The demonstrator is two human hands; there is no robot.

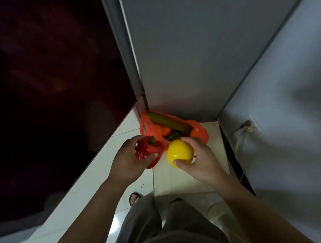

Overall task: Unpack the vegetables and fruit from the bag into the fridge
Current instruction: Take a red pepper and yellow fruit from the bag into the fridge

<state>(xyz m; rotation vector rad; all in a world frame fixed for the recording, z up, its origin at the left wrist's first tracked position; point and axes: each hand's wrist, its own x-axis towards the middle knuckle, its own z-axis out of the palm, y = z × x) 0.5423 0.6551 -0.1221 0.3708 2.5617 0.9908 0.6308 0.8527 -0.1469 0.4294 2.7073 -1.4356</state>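
An orange plastic bag (201, 132) sits on a pale low table (180, 178) at the foot of the fridge. Inside it lie a long green cucumber (167, 121), orange fruit (161, 130) and a dark green vegetable (172, 135). My left hand (128, 161) grips a red bell pepper (148, 151) just left of the bag's mouth. My right hand (198, 157) holds a yellow bell pepper (179, 152) in front of the bag. Both peppers are outside the bag, side by side.
The fridge's dark red door (45, 93) fills the left, its grey side (187, 40) rises behind the bag. A white wall (290, 89) stands to the right with a socket and cable (248, 128). My legs and a sandalled foot (134, 198) stand on the white tile floor.
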